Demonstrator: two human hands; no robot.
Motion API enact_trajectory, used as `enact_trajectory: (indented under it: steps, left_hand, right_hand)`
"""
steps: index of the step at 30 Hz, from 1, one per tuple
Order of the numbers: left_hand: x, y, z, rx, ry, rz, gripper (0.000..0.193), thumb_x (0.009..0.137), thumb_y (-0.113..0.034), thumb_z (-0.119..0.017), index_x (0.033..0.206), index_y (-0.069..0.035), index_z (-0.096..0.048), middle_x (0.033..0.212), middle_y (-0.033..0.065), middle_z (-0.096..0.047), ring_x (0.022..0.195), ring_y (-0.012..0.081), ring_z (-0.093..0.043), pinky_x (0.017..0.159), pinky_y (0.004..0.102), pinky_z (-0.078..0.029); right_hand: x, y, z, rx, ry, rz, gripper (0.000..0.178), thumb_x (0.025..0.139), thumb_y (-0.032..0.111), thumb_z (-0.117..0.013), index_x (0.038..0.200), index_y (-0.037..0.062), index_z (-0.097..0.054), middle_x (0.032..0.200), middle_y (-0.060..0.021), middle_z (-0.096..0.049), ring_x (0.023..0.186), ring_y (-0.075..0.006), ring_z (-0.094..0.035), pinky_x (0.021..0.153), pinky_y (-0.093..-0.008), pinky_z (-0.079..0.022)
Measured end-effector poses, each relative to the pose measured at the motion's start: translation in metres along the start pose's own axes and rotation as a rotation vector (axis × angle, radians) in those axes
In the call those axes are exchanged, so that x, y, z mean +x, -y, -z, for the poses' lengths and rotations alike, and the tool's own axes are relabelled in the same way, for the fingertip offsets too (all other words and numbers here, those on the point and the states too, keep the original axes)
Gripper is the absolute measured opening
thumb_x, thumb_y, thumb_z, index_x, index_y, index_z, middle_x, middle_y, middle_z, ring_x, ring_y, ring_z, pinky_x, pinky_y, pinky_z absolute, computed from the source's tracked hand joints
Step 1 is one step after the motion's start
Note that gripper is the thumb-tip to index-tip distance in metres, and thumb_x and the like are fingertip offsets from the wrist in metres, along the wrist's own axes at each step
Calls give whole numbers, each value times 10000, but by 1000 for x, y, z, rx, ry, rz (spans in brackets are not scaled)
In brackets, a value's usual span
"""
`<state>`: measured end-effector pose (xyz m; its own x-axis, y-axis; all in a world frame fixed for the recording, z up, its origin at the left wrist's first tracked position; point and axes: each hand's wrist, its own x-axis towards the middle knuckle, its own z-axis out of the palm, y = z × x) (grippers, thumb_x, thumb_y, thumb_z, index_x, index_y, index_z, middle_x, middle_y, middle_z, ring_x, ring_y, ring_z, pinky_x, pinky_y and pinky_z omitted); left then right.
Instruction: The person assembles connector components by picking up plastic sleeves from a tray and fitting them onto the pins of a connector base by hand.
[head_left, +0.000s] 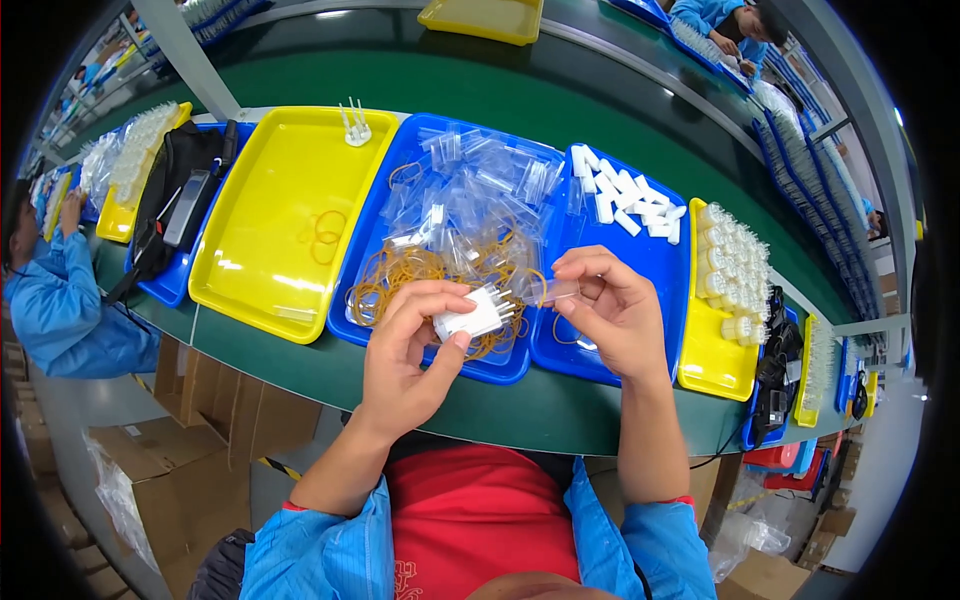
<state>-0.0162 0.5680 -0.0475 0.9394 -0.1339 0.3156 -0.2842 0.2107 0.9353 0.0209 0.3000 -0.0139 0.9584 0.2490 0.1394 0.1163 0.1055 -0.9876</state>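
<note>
My left hand [408, 345] grips a white plastic piece [472, 316] between thumb and fingers, and several thin prongs stick out of its right end. Facing it, my right hand [622, 318] pinches a small clear plastic sleeve [552, 292], close to the prong tips. Both hands are above the middle blue tray [362, 215]. Under them lies a heap of tan rubber bands [400, 272], with a pile of clear plastic sleeves [470, 185] behind it. White short tubes [625, 195] are scattered in the right blue tray [664, 285].
At left, a yellow tray [265, 215] holds a white pronged part [354, 126] and rubber bands [327, 236]. Farther right, another yellow tray [712, 368] carries rows of white pronged parts [728, 255]. Behind runs a green conveyor belt [330, 68]. Co-workers [70, 300] sit farther along.
</note>
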Motion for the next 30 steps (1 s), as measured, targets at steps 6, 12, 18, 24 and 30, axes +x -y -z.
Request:
enact_trajectory:
  steps: [6, 12, 18, 24, 30]
  left_hand:
    - [2, 2, -6, 24, 15, -15, 325, 1009, 109, -680, 1326, 33, -684, 1436, 169, -579, 1306, 235, -659, 1093, 364, -573]
    - [1, 2, -6, 48, 4, 2, 318, 1017, 102, -677, 1326, 27, -687, 1430, 169, -579, 1298, 235, -658, 1098, 366, -567]
    - [3, 2, -8, 53, 3, -1, 311, 1019, 98, -678, 1320, 23, -696, 1424, 168, -583, 1302, 238, -659, 1100, 371, -566]
    - [4, 1, -7, 85, 11, -15, 309, 1019, 94, -680, 1319, 24, -693, 1428, 170, -589, 1316, 238, -647, 1103, 375, -558]
    - [4, 0, -8, 79, 7, -20, 319, 1028, 94, -660, 1339, 35, -696, 1434, 180, -593, 1343, 242, -624, 1125, 385, -540]
  right_hand:
    - [-15, -13, 5, 205, -35, 18, 264, 987, -126, -751, 1240, -52, -732, 1361, -148, -672, 1134, -191, -726, 970, -289, -599]
    - [-10, 2, -1, -153, -213, 106, 208, 982, -61, -798, 1185, -29, -767, 1252, -142, -750, 1111, -200, -743, 934, -328, -618]
    - [-12, 9, 0, -659, -159, 229, 188, 877, -69, -851, 1037, 26, -828, 1195, -155, -773, 1086, -229, -771, 893, -327, -623]
    - [-12, 9, -7, -508, -270, 171, 260, 877, -74, -850, 1119, 15, -814, 1187, -137, -761, 1052, -224, -759, 884, -327, -617]
    - [-17, 5, -5, -440, -180, 193, 290, 925, -126, -803, 1197, -30, -770, 1208, -145, -742, 1063, -204, -742, 903, -307, -624]
